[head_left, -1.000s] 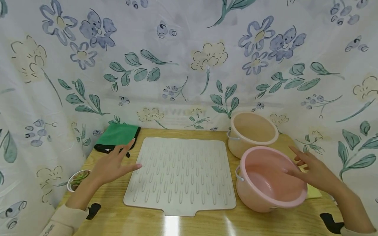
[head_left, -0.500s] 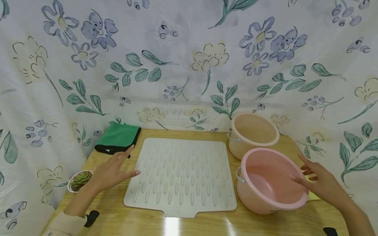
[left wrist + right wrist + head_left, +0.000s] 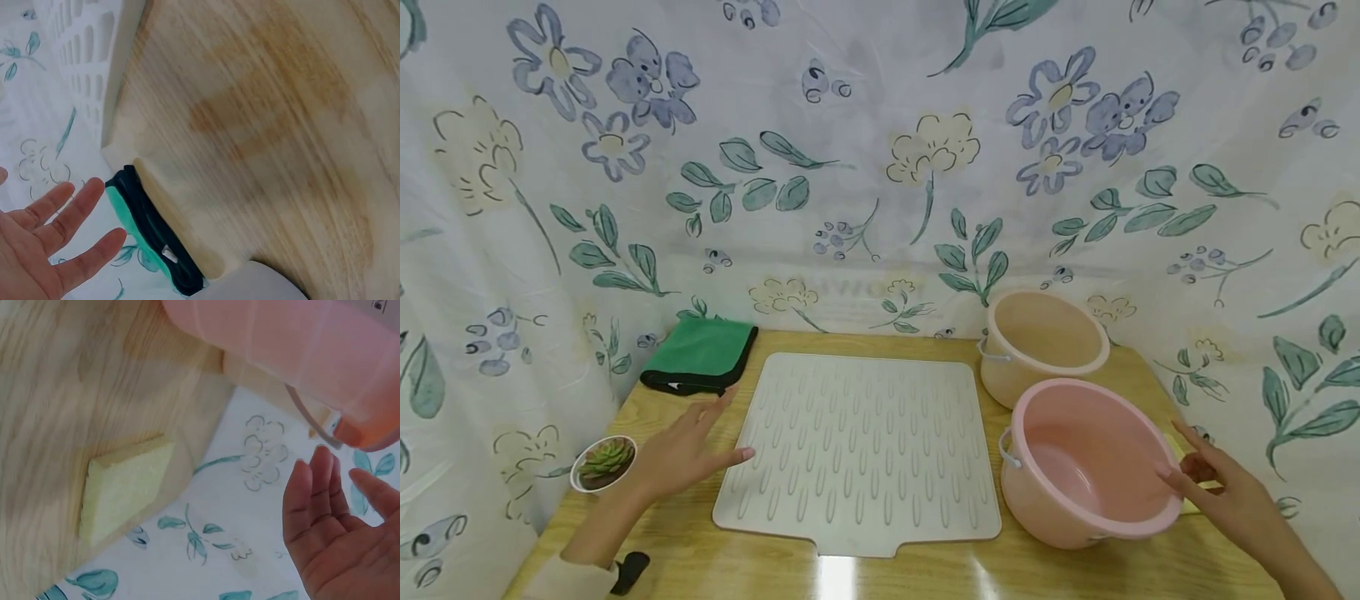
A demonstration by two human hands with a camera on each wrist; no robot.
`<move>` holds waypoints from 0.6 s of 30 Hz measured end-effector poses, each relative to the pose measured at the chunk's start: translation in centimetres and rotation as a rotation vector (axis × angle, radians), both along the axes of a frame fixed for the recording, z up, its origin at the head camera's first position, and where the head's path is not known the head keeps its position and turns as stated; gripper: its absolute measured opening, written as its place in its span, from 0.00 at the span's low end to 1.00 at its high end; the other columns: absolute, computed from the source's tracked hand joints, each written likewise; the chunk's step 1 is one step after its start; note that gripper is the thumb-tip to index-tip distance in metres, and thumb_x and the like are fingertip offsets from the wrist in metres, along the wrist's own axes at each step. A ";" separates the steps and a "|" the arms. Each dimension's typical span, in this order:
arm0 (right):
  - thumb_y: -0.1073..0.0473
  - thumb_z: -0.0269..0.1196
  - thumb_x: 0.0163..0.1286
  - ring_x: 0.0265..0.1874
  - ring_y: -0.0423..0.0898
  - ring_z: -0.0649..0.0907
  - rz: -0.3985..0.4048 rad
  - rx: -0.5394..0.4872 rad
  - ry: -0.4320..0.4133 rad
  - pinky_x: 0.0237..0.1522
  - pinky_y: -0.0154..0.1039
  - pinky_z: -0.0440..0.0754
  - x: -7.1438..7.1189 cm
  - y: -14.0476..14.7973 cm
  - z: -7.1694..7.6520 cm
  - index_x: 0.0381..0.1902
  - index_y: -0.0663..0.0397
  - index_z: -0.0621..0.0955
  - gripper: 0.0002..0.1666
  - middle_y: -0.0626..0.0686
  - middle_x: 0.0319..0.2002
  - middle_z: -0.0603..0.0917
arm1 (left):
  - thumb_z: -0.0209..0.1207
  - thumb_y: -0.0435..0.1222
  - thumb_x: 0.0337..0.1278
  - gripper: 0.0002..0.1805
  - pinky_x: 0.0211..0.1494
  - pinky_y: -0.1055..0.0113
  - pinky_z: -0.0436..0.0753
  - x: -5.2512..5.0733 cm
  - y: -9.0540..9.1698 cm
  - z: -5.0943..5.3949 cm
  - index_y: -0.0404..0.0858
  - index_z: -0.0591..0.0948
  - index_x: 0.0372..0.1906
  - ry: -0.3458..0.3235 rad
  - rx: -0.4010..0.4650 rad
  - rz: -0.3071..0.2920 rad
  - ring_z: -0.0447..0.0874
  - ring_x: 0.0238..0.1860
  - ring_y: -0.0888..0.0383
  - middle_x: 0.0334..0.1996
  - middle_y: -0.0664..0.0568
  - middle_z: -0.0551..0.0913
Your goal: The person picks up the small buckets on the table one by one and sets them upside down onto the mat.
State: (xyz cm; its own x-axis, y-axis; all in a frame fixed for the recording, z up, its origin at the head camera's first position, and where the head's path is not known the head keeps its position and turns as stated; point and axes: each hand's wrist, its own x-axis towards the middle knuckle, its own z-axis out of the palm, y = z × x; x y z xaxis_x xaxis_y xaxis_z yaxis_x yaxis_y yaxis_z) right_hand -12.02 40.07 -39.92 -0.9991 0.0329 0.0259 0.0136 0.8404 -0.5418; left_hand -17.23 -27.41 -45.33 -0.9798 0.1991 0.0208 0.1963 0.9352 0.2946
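Note:
My left hand [image 3: 681, 454], fingers extended and thumb spread, hovers by the left edge of a white ribbed draining mat [image 3: 865, 450]. Nothing is in it; the left wrist view has the same hand [image 3: 47, 250] near a folded green cloth [image 3: 147, 231] with black edging. On the right, my right hand [image 3: 1232, 492] is at the right rim of a pink bucket [image 3: 1026, 500], fingers loosely bent. In the right wrist view a small gap shows between that hand [image 3: 344, 544] and the bucket [image 3: 262, 337]. The bucket's inside looks bare.
A beige bucket [image 3: 1011, 379] stands behind the pink one. A yellow sponge-like block [image 3: 125, 490] lies right of the buckets. At the left edge sits a small potted succulent [image 3: 604, 462]. A floral curtain [image 3: 865, 200] closes off the back and sides of the wooden table [image 3: 760, 567].
The right hand has drawn right and down, from over the pink bucket's opening to its right rim. The left hand has sunk slightly toward me, showing more of the succulent.

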 end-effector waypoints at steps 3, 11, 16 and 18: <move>0.52 0.59 0.75 0.33 0.22 0.75 -0.013 -0.108 -0.023 0.30 0.29 0.77 0.4 -0.1 -0.4 0.80 0.40 0.52 0.43 0.34 0.35 0.79 | 0.52 0.73 0.53 0.57 0.48 0.34 0.78 0.1 0.0 -0.3 0.55 0.42 0.81 -0.015 -0.002 0.001 0.72 0.62 0.31 0.67 0.31 0.67; 0.55 0.51 0.79 0.34 0.34 0.82 -0.004 -0.391 -0.128 0.34 0.34 0.84 0.5 -0.3 -1.2 0.77 0.20 0.51 0.38 0.37 0.36 0.78 | 0.52 0.73 0.53 0.56 0.49 0.34 0.78 0.3 0.0 -1.1 0.53 0.46 0.81 -0.038 0.017 0.007 0.75 0.60 0.31 0.68 0.31 0.66; 0.54 0.50 0.80 0.37 0.34 0.82 0.009 -0.474 -0.182 0.38 0.35 0.85 0.1 0.0 -1.3 0.78 0.23 0.50 0.37 0.40 0.37 0.78 | 0.54 0.73 0.52 0.57 0.46 0.35 0.79 0.4 -0.1 -1.5 0.53 0.47 0.81 -0.068 0.027 0.001 0.77 0.58 0.32 0.67 0.32 0.67; 0.57 0.49 0.80 0.38 0.34 0.82 0.032 -0.585 -0.192 0.38 0.36 0.86 0.0 0.3 -1.4 0.77 0.20 0.52 0.36 0.42 0.38 0.78 | 0.54 0.73 0.50 0.57 0.45 0.36 0.80 0.5 -0.1 -1.7 0.54 0.47 0.81 -0.077 0.030 -0.004 0.77 0.57 0.33 0.67 0.33 0.68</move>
